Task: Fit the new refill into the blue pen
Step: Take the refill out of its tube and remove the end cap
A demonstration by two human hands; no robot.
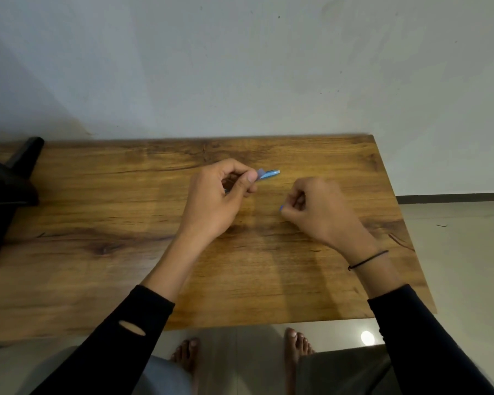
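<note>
My left hand point(220, 195) is closed around the blue pen point(268, 175), held above the middle of the wooden table point(97, 195). The pen's light-blue end sticks out to the right past my thumb; the rest is hidden in my fist. My right hand point(317, 209) sits a little to the right and nearer, fingers curled shut on a small blue piece point(281, 208), only a tip of which shows at my fingertips. The two hands are apart. I cannot make out a refill.
A black stand or frame point(9, 189) rests on the table's far left. The table's right edge point(411, 238) drops to a tiled floor. A pale wall rises behind the table. My bare feet point(297, 346) show below the near edge.
</note>
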